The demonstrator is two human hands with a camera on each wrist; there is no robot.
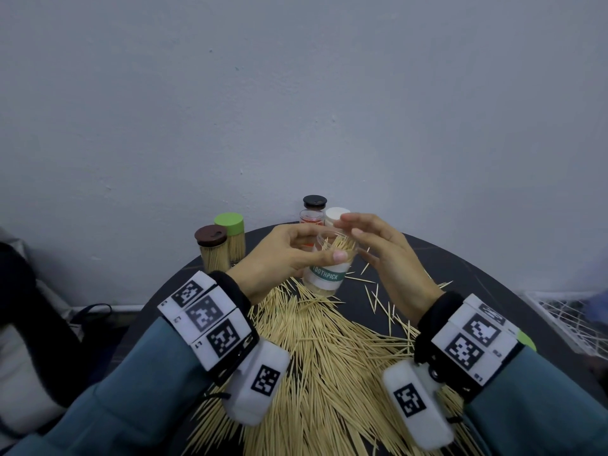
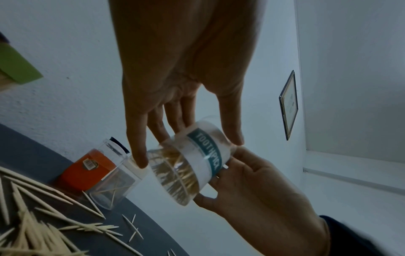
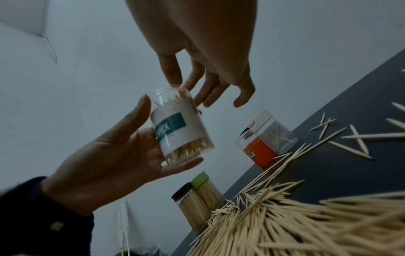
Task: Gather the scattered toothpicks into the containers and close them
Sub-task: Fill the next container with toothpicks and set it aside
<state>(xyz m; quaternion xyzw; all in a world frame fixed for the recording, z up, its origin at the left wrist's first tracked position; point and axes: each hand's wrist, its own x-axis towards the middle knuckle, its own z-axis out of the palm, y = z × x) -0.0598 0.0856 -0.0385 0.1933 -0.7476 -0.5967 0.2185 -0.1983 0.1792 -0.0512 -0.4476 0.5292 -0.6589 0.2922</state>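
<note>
A clear toothpick container (image 1: pixel 325 274) with a white and teal "TOOTHPICK" label is lifted off the table and tilted. My left hand (image 1: pixel 324 243) grips it between thumb and fingers. It is partly full of toothpicks, and its mouth is open with no lid on. My right hand (image 1: pixel 360 235) hovers at the mouth with fingers fairly straight, its index tip touching the rim. The right wrist view shows the container (image 3: pixel 175 128) and my right hand (image 3: pixel 208 91) above the rim. A large heap of scattered toothpicks (image 1: pixel 329 357) covers the round dark table (image 1: pixel 493 281) below both wrists.
At the back left stand two full closed containers, one with a brown lid (image 1: pixel 210 245) and one with a green lid (image 1: pixel 230 232). Behind my hands are an orange-labelled container with a black lid (image 1: pixel 312 209) and a white-lidded one (image 1: pixel 337 215). A loose green lid (image 1: pixel 526 340) lies at the right, near a white wire rack (image 1: pixel 566 317).
</note>
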